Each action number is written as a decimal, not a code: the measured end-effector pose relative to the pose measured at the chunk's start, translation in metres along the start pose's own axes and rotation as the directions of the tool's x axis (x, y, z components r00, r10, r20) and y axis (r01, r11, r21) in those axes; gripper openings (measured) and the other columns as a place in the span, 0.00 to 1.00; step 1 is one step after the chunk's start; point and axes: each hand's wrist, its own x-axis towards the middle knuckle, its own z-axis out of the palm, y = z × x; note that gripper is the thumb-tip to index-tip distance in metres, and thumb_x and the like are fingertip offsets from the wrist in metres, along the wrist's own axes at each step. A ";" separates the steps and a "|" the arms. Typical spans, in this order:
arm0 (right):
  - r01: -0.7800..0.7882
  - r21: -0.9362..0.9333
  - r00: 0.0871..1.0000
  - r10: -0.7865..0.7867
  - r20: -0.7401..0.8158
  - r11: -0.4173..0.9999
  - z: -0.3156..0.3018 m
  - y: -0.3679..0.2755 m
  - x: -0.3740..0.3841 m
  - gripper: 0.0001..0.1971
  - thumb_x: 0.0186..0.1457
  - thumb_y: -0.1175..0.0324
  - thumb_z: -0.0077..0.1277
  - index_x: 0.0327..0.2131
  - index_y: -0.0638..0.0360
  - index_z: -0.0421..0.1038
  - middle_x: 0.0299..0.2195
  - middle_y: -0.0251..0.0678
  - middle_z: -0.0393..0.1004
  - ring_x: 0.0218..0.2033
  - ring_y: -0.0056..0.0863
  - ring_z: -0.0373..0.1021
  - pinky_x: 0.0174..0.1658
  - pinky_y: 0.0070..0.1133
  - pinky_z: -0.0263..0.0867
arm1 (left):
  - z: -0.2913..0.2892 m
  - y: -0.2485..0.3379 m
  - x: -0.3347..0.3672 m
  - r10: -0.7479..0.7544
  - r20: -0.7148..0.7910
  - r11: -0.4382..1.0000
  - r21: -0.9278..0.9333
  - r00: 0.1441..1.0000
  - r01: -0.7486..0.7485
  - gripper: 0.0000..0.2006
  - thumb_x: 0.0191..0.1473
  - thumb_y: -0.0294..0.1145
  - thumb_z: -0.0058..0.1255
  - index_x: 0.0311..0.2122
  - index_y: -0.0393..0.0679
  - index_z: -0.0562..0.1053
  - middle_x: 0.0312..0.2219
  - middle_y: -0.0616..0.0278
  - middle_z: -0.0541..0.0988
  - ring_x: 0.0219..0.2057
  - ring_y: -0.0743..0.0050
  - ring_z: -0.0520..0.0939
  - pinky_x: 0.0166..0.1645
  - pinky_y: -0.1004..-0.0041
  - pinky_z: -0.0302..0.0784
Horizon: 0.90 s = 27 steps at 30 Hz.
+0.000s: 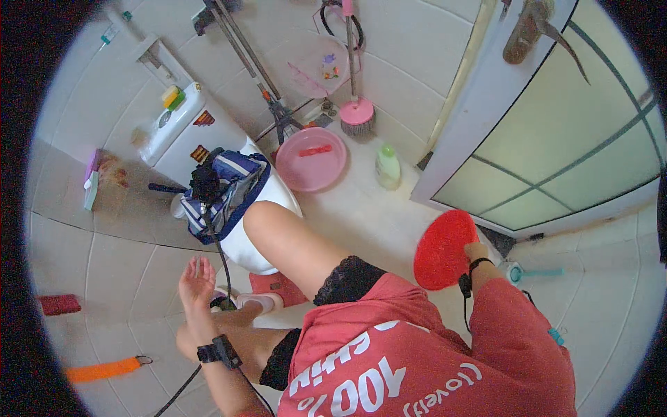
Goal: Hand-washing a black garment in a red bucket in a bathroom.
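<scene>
My right hand [476, 254] is closed on the edge of a round red basin [442, 251], tilted on its side near the lower corner of the door. On the left, my left hand [198, 279] hangs in the air with its fingers stretched out and nothing in it. It is nearest the white toilet [244, 244], on whose lid lies a blue bag with white stripes [233, 182]. Both wrists wear black straps with small devices, and cables run from them.
A pink basin [311, 161] with a red object inside stands beside the toilet. Behind it are a pink-headed brush [356, 115] and a metal-poled mop [276, 111]. A pale green bottle [388, 168] stands near the framed glass door [549, 132]. A sponge [173, 97] sits on the tank.
</scene>
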 end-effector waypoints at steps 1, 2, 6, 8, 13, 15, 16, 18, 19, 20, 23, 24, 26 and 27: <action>-0.002 -0.021 1.000 0.002 -0.001 1.000 0.000 0.003 -0.004 0.18 0.46 0.58 0.42 0.39 0.56 0.69 0.40 0.43 0.70 0.43 0.39 0.66 0.46 0.31 0.62 | 0.005 -0.005 0.002 -0.001 0.026 1.000 0.005 1.000 0.000 0.09 0.52 0.33 0.45 0.37 0.42 0.69 0.37 0.58 0.71 0.43 0.65 0.72 0.46 0.66 0.69; 0.005 -0.041 1.000 -0.006 -0.007 0.999 0.000 0.003 -0.006 0.18 0.46 0.59 0.43 0.39 0.56 0.69 0.40 0.43 0.70 0.43 0.39 0.66 0.45 0.30 0.62 | 0.009 -0.006 0.000 0.008 0.031 1.000 -0.002 0.999 -0.008 0.09 0.52 0.33 0.45 0.37 0.42 0.69 0.37 0.58 0.71 0.43 0.65 0.72 0.46 0.66 0.69; 0.019 -0.126 0.999 -0.023 -0.026 0.992 -0.008 0.006 -0.010 0.16 0.46 0.62 0.44 0.39 0.56 0.71 0.40 0.43 0.71 0.43 0.39 0.68 0.43 0.29 0.64 | 0.017 -0.008 -0.001 -0.003 -0.023 1.000 -0.015 1.000 0.003 0.09 0.52 0.33 0.44 0.37 0.41 0.68 0.38 0.58 0.70 0.41 0.65 0.73 0.45 0.66 0.69; 0.074 0.083 0.979 -0.056 -0.198 0.994 -0.025 -0.007 -0.018 0.17 0.46 0.61 0.45 0.40 0.56 0.70 0.39 0.43 0.72 0.41 0.40 0.69 0.43 0.30 0.65 | 0.015 -0.009 -0.001 0.004 -0.042 0.999 -0.039 0.999 -0.005 0.09 0.52 0.33 0.44 0.37 0.41 0.68 0.38 0.57 0.70 0.41 0.65 0.73 0.46 0.66 0.69; 0.177 0.365 0.904 -0.004 -0.427 0.914 -0.127 -0.092 -0.059 0.26 0.45 0.66 0.45 0.50 0.55 0.56 0.36 0.50 0.71 0.38 0.47 0.69 0.42 0.35 0.64 | 0.004 -0.006 0.006 0.020 0.006 0.999 -0.028 1.000 -0.020 0.08 0.52 0.33 0.44 0.36 0.42 0.69 0.39 0.58 0.68 0.43 0.65 0.72 0.45 0.66 0.69; 0.308 0.376 0.861 -0.088 -0.500 0.874 -0.164 -0.117 -0.071 0.31 0.43 0.70 0.44 0.54 0.56 0.51 0.34 0.54 0.71 0.37 0.52 0.68 0.41 0.37 0.64 | 0.010 -0.009 0.006 0.023 0.034 0.999 -0.043 0.999 -0.021 0.08 0.52 0.33 0.44 0.35 0.42 0.69 0.38 0.58 0.69 0.42 0.65 0.72 0.44 0.66 0.70; 0.448 0.352 0.752 -0.134 -0.645 0.822 -0.181 -0.128 -0.070 0.31 0.43 0.69 0.45 0.54 0.55 0.50 0.35 0.55 0.70 0.38 0.51 0.67 0.43 0.37 0.63 | 0.015 -0.010 0.006 0.019 0.062 0.999 -0.045 0.998 -0.016 0.08 0.52 0.34 0.44 0.35 0.42 0.70 0.37 0.59 0.69 0.42 0.65 0.72 0.44 0.66 0.70; 0.616 0.274 0.593 -0.206 -0.778 0.739 -0.223 -0.167 -0.081 0.31 0.44 0.67 0.46 0.54 0.54 0.50 0.36 0.57 0.69 0.40 0.51 0.67 0.44 0.38 0.62 | 0.011 -0.007 0.011 0.052 0.047 0.997 -0.067 0.998 -0.049 0.08 0.52 0.34 0.44 0.34 0.42 0.70 0.34 0.60 0.70 0.40 0.65 0.73 0.42 0.66 0.71; 0.594 0.377 0.654 -0.154 -0.740 0.711 -0.252 -0.189 -0.101 0.30 0.44 0.68 0.45 0.54 0.55 0.51 0.38 0.57 0.68 0.41 0.51 0.66 0.45 0.38 0.61 | 0.003 -0.003 0.013 0.046 0.055 0.997 -0.060 0.997 -0.043 0.08 0.52 0.34 0.45 0.34 0.42 0.70 0.34 0.61 0.70 0.40 0.66 0.74 0.42 0.66 0.71; 0.562 0.475 0.714 -0.108 -0.692 0.677 -0.275 -0.212 -0.111 0.30 0.44 0.69 0.45 0.54 0.55 0.51 0.39 0.57 0.68 0.43 0.50 0.65 0.47 0.37 0.60 | -0.002 0.002 0.013 0.042 0.065 0.998 -0.052 0.997 -0.038 0.08 0.51 0.33 0.45 0.35 0.42 0.70 0.34 0.62 0.71 0.39 0.66 0.74 0.42 0.66 0.71; 0.904 0.149 0.188 -0.060 -0.980 0.400 -0.328 -0.239 -0.075 0.30 0.44 0.70 0.45 0.54 0.60 0.51 0.39 0.55 0.69 0.41 0.49 0.67 0.46 0.36 0.61 | 0.022 -0.006 0.011 0.003 0.053 0.998 -0.066 0.999 0.000 0.08 0.50 0.33 0.46 0.36 0.43 0.69 0.35 0.61 0.70 0.41 0.65 0.73 0.44 0.65 0.70; 0.919 0.123 0.166 -0.084 -0.983 0.376 -0.351 -0.254 -0.076 0.30 0.44 0.70 0.45 0.54 0.60 0.51 0.39 0.55 0.69 0.41 0.49 0.67 0.46 0.36 0.61 | 0.020 -0.003 0.010 0.034 0.043 0.995 -0.092 0.998 -0.030 0.08 0.50 0.33 0.46 0.36 0.43 0.69 0.35 0.61 0.70 0.41 0.65 0.73 0.44 0.65 0.70; 0.871 0.252 0.335 -0.133 -0.933 0.421 -0.394 -0.285 -0.079 0.26 0.45 0.71 0.43 0.51 0.63 0.53 0.33 0.45 0.71 0.23 0.35 0.72 0.24 0.29 0.70 | 0.014 -0.001 0.017 0.043 0.115 0.993 -0.116 0.992 -0.029 0.08 0.50 0.33 0.46 0.36 0.44 0.69 0.36 0.60 0.70 0.41 0.64 0.73 0.43 0.65 0.70; 0.883 0.228 0.316 -0.159 -0.935 0.410 -0.411 -0.303 -0.092 0.26 0.45 0.71 0.43 0.51 0.63 0.53 0.33 0.45 0.71 0.23 0.35 0.72 0.24 0.29 0.70 | 0.016 0.000 0.012 0.053 0.087 0.993 -0.106 0.995 -0.043 0.09 0.51 0.33 0.47 0.37 0.44 0.69 0.36 0.60 0.69 0.41 0.65 0.72 0.44 0.64 0.70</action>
